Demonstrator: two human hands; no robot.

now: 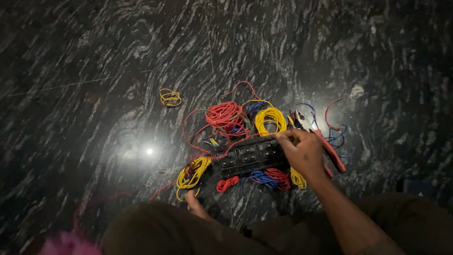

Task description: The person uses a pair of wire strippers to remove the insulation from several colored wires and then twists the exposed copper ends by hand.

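right hand (306, 152): I've got it resting on the right end of the black switch board (247, 157), fingers curled with the tips pinched at the top edge. Can't tell if they're actually gripping a wire or just pressing.
left hand (194, 204): barely visible from up here, low near the knee, just below the yellow coil (192, 173). Its grip is hidden, can't tell.
switch board: flat on the dark marble floor (94, 71), middle of the wire mess.
wires: red bundle (225, 116) and yellow loop (270, 120) behind it, blue and red ones in front.
pliers (321, 139): red handles, just right of my hand.
stray: small yellow ring (170, 97) off to the left.
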